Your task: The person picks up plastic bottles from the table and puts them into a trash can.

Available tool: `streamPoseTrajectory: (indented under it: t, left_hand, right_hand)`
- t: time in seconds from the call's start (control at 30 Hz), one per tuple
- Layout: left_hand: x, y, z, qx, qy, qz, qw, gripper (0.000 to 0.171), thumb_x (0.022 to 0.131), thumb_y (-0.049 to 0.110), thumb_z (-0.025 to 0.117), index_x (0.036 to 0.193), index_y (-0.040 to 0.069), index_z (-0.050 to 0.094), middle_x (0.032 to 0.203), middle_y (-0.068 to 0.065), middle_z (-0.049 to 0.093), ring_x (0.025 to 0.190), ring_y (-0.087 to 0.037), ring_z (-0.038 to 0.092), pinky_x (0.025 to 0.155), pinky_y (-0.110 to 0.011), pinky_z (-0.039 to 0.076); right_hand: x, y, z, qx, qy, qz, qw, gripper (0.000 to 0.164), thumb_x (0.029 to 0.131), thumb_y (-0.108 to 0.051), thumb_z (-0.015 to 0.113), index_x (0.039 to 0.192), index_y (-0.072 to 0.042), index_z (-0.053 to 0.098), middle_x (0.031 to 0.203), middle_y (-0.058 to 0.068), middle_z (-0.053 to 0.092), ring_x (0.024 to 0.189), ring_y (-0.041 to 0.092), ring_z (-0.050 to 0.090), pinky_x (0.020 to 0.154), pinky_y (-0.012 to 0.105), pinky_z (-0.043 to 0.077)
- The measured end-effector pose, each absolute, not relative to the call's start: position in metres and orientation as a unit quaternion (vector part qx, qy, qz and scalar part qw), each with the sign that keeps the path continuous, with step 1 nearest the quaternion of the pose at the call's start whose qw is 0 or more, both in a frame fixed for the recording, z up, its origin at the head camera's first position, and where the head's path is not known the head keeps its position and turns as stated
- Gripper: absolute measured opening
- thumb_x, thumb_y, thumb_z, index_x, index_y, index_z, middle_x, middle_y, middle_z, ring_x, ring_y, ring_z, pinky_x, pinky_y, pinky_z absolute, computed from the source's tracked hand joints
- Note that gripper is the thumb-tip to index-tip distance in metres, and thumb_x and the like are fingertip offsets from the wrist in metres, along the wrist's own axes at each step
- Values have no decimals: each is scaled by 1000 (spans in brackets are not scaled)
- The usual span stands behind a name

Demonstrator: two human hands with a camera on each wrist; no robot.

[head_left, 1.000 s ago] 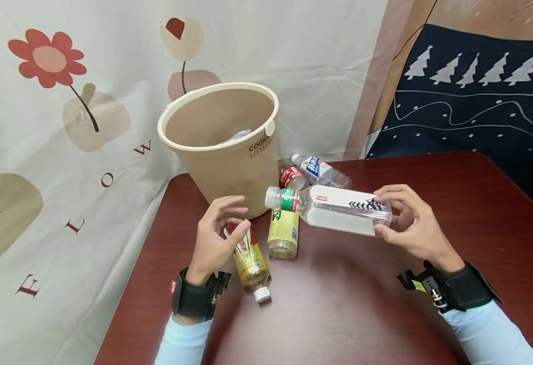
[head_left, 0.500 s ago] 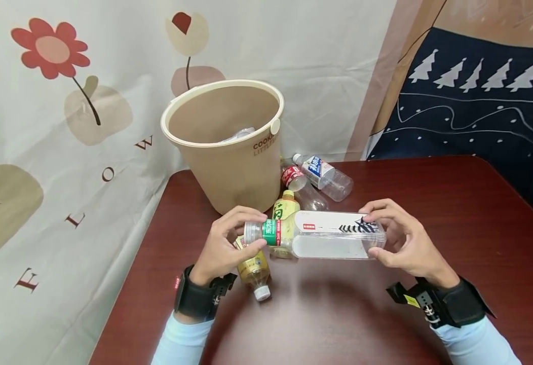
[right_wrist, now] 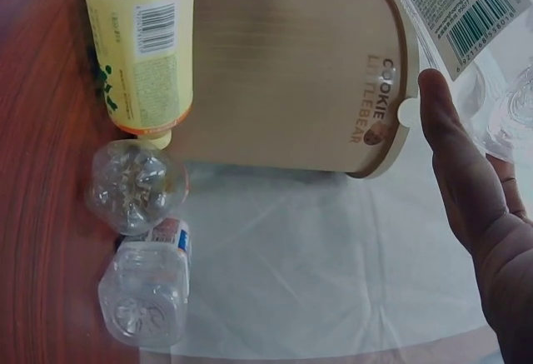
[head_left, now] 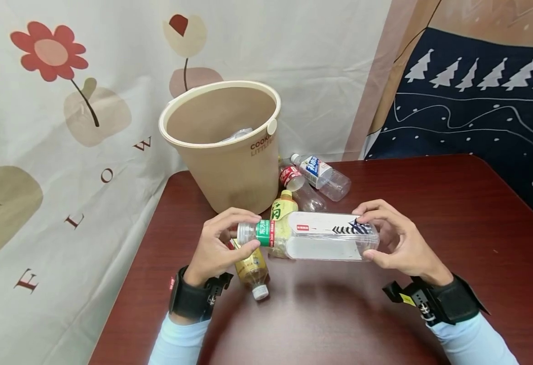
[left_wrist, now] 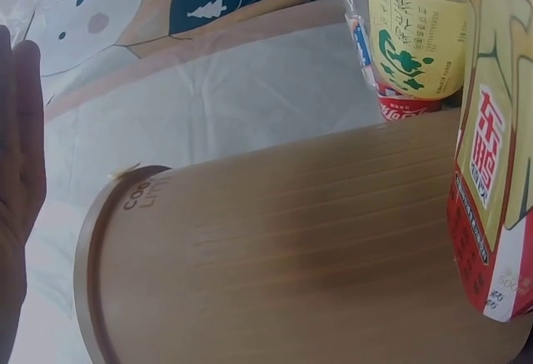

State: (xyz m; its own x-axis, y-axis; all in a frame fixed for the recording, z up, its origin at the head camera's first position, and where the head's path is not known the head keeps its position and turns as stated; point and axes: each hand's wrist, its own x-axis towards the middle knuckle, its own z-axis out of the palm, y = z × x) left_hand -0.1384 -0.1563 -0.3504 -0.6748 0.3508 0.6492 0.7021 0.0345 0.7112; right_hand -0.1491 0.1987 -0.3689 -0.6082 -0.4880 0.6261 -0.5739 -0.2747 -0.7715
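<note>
A clear plastic bottle [head_left: 326,237] with a white label and a green neck band is held sideways above the table. My left hand [head_left: 216,243] pinches it near the capped neck, thumb in front and fingers over the top. At the base end, my right hand [head_left: 394,241] grips it between thumb and fingers. The right wrist view shows the bottle's barcode label [right_wrist: 466,14] beside that hand. Below the left hand lies a yellow-labelled drink bottle [head_left: 252,267] with a white cap. Behind the held bottle, a pale yellow-labelled bottle [head_left: 284,205] is partly hidden.
A tall beige bucket [head_left: 234,177] stands at the back left, with something clear plastic [head_left: 239,134] inside. Right of it lie a red-labelled bottle [head_left: 290,175] and a blue-and-white-labelled bottle [head_left: 314,170]. The dark red table [head_left: 453,218] meets a printed cloth backdrop [head_left: 321,76].
The clear bottle has come down and left toward the left hand, which has taken hold of its neck end. My right hand has kept its grip on the base.
</note>
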Motion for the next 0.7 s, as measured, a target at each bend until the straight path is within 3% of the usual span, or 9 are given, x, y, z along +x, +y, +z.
streamPoseTrajectory:
  t: [0.53,0.7]
  left_hand:
    - [-129,-164,-341,-345,-724,-570,178,38,70,-13,74,106,-2,69,104,-18,67,90,-10,63,52,-20,54]
    - [-126,-180,-331,-323,-728,-571,201,38,69,-14,73,105,-7,68,105,-10,68,85,-9,65,61,-21,57]
  right_hand:
    - [-148,190,-372,442,-601,665,11,70,69,30,59,134,5,50,135,10,46,114,19,58,74,30,60]
    - [-155,197,-379,410,-635,655,-17,65,78,26,57,139,5,45,139,5,48,121,15,58,91,29,56]
